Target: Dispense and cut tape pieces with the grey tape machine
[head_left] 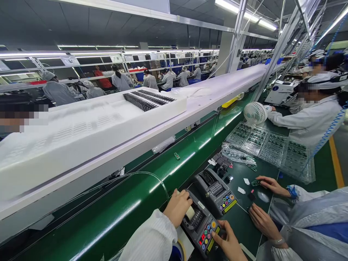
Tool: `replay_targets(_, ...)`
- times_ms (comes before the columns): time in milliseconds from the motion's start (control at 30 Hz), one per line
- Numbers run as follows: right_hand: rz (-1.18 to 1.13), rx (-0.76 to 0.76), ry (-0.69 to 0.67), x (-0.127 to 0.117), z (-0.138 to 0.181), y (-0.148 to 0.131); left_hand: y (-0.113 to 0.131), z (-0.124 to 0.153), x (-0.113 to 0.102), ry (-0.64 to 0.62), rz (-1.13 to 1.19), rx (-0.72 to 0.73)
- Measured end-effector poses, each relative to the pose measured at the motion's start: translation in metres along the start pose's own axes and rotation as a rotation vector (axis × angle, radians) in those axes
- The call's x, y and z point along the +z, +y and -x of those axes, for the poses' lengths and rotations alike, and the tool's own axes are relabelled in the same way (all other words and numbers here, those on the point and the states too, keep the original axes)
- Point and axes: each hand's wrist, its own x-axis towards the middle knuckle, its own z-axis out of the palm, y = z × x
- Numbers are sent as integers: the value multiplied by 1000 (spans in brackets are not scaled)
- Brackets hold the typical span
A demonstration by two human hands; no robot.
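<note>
An automatic tape dispenser [199,217], grey with coloured round buttons and a lit red display, stands at the bench edge beside the belt. My left hand [178,207] curls over its rear end, by the pale tape roll [190,213]. At its front, my right hand [228,240] grips the corner, thumb by the buttons and fingers along the far side. A second tape dispenser [216,192] of the same kind sits just behind. Below my left wrist, a roll of tape [178,252] is partly hidden by the sleeve.
A green conveyor belt [141,203] runs alongside, carrying a small circuit board [177,156]. White foam [108,145] lies on the shelf above. To the right, a co-worker's hands [268,185] handle a circuit board near clear trays [272,145]. A white fan [255,113] stands farther back.
</note>
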Motion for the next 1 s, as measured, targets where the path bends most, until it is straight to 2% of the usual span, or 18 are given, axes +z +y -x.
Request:
replay_targets(133,15,43,-121,-11,0,0,1,-1,-2,-48,9,27)
replay_targets(300,-36,84,-89,-29,2,3,-2,0,-12,-60,29,89)
replay_targets(433,-130,184,-198,-38,8,-3,-2,-4,-17,-72,40,77)
replay_targets(600,-116,154,-220,-39,13,-4,-5,-9,-14,-60,33,10)
replay_targets(800,-54,123,-257,-33,15,0,-20,-6,-13,-41,48,-51)
replay_targets(1000,-32,81,-205,-29,15,1,-30,-4,-22,-53,-33,-205)
